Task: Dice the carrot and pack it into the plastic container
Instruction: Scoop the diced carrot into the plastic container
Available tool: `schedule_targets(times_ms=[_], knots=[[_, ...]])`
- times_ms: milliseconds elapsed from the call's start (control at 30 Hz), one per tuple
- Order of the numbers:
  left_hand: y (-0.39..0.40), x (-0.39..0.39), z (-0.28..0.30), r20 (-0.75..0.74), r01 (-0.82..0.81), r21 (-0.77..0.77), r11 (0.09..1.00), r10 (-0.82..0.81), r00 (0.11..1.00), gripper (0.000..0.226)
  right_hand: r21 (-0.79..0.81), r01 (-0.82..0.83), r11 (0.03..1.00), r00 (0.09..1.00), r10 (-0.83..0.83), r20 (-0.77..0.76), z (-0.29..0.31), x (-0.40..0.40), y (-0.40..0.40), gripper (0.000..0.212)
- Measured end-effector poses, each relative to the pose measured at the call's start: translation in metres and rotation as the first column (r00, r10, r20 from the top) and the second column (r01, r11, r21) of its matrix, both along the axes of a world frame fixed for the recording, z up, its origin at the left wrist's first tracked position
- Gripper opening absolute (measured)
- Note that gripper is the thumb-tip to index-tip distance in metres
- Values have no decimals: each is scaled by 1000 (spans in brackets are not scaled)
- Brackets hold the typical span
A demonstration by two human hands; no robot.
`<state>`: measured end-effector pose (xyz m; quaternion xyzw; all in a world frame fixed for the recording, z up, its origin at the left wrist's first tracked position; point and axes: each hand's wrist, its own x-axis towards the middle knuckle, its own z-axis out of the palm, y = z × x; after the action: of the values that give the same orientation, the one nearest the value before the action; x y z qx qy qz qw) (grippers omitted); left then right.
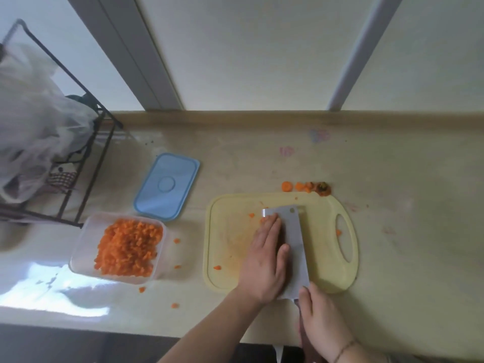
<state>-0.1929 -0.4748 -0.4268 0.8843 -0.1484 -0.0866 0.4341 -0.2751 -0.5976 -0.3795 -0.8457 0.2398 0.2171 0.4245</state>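
Holding diced carrot point(128, 247) — plastic container point(78, 247), uncovered.

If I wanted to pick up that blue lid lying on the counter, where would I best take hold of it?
Probably by one long edge of the blue lid, coming from its right side, where bare counter leaves room. It lies flat, so a grip must pinch the raised rim rather than the broad top. Its lower end sits close to the plastic container of diced carrot, so approaching from there looks cramped.
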Motion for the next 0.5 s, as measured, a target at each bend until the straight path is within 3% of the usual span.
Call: schedule_targets(times_ms=[167, 267, 400, 500], knots=[[-9, -6, 4, -26, -12, -102, 995, 9, 1000, 66, 5, -46, 999, 999, 46, -27, 0, 3, 10, 21], [-14, -9, 9, -6, 23, -166, 986, -24, 1000, 61, 47, -27, 999, 1000, 27, -9, 6, 4, 3, 34], [5, -5, 17, 115, 72, -216, 974, -48, 992, 55, 110, -8, 994, 1000, 10, -20, 7, 3, -5, 25], [48, -4, 12, 189, -69, -152, 986, 97, 977, 55, 212, 10, 977, 996, 9, -88, 7, 4, -4, 37]])
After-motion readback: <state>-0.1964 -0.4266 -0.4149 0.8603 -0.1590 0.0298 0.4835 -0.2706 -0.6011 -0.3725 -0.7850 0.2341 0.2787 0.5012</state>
